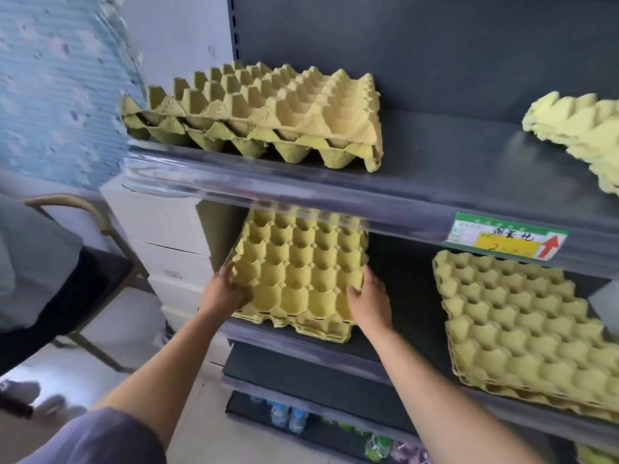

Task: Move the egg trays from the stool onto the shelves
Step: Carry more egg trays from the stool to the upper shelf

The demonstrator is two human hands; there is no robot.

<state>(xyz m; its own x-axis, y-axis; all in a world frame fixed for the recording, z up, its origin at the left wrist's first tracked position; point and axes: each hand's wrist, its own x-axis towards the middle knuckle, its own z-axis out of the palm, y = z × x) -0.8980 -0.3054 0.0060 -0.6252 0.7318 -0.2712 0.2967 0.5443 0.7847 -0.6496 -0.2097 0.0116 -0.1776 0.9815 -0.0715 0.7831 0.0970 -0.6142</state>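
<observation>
Both bare forearms reach up from the bottom of the frame. The left hand [225, 289] grips the near left corner of a yellow egg tray [298, 272], fingers curled over its edge. The right hand [370, 301] clasps the near right corner. The tray sits mid-frame on the middle shelf [395, 286], its far rows hidden behind the clear shelf strip [301, 195]. At the right edge another stack of trays [522, 323] is cut off.

Both hands [303, 296] grip egg trays [298, 266] on middle shelf [395, 333].
</observation>
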